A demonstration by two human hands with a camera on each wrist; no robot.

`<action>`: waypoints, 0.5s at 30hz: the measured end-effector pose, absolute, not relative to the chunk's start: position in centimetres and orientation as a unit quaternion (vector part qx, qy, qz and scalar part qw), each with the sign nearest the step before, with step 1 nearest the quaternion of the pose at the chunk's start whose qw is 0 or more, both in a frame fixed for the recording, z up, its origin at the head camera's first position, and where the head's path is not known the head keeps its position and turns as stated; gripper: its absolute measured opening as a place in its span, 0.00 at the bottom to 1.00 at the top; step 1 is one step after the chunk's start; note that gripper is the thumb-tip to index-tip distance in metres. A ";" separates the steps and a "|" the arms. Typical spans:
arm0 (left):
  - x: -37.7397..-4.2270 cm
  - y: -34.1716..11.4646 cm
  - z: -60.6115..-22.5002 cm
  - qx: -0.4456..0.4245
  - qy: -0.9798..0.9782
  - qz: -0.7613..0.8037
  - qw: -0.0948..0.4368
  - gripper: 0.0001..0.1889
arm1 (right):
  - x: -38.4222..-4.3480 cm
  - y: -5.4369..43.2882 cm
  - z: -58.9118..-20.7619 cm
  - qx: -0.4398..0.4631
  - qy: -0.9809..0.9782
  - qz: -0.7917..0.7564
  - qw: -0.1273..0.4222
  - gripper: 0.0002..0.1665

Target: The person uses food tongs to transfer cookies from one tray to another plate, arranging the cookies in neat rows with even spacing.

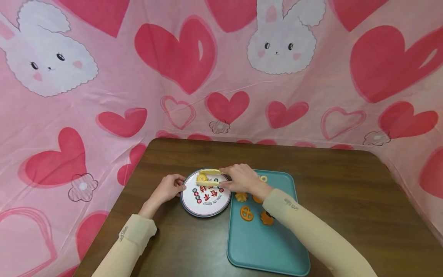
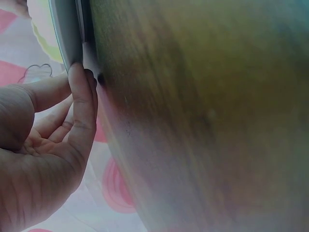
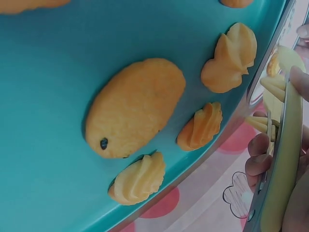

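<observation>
My left hand (image 1: 169, 187) pinches the left rim of a round white plate (image 1: 188, 194) printed with red characters; a dark-rimmed edge shows beneath it. In the left wrist view, the thumb and fingers (image 2: 83, 104) meet at the plate's edge (image 2: 67, 34). My right hand (image 1: 243, 177) grips pale yellow tongs (image 1: 208, 183) reaching in over the plate from the right. A yellow swirled cookie (image 1: 202, 177) sits between the tong tips, close over the plate's upper left part. The right wrist view shows the tongs (image 3: 291, 150) along the hand, with the fingers around them.
Right of the plate lies a teal tray (image 1: 266, 248) on the brown wooden table (image 1: 346, 192). It carries a pretzel (image 1: 246, 213), a flower-shaped cookie (image 1: 241, 197), a ring cookie (image 1: 263, 178), an oval cookie (image 3: 137, 108) and several others. A pink heart-and-rabbit cloth (image 1: 238, 82) hangs behind.
</observation>
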State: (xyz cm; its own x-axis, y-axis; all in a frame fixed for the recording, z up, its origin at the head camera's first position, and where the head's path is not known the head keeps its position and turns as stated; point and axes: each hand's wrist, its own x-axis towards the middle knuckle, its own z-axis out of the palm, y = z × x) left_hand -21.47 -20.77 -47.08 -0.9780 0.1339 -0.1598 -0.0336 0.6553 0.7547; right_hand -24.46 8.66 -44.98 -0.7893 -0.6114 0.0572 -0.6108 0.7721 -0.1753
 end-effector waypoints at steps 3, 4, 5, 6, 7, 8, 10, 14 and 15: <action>-21.5 -20.8 -47.0 0.024 0.905 0.412 0.105 0.15 | -24.4 8.6 -44.9 -0.323 0.942 -0.096 0.004 0.37; -21.5 -20.8 -47.0 0.023 0.904 0.413 0.105 0.15 | -24.4 8.6 -44.9 -0.321 0.942 -0.097 0.004 0.37; -21.5 -20.8 -47.0 0.023 0.905 0.412 0.106 0.15 | -24.4 8.6 -44.8 -0.320 0.942 -0.097 0.004 0.37; -21.5 -20.8 -47.0 0.023 0.905 0.412 0.106 0.15 | -24.4 8.6 -44.8 -0.319 0.943 -0.094 0.003 0.37; -21.5 -20.8 -47.0 0.023 0.904 0.413 0.106 0.15 | -24.4 8.6 -44.8 -0.319 0.944 -0.091 0.001 0.38; -21.5 -20.8 -47.1 0.023 0.904 0.414 0.106 0.15 | -24.4 8.5 -44.8 -0.318 0.944 -0.088 0.000 0.38; -21.4 -20.7 -47.1 0.025 0.904 0.414 0.105 0.15 | -24.4 8.5 -44.8 -0.316 0.945 -0.085 0.000 0.39; -21.5 -20.7 -47.2 0.024 0.903 0.417 0.104 0.14 | -24.2 8.4 -44.6 -0.312 0.946 -0.082 0.001 0.42; -21.5 -20.7 -47.3 0.025 0.902 0.418 0.103 0.14 | -24.2 8.5 -44.5 -0.311 0.947 -0.083 0.001 0.42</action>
State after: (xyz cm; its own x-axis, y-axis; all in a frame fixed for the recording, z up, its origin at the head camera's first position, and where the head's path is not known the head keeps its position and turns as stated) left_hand -21.49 -20.75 -47.29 -0.9775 0.1312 -0.1649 -0.0408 0.6501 0.7588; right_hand -24.20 8.47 -44.54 -0.8060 -0.5898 0.0497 -0.5895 0.7922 -0.1579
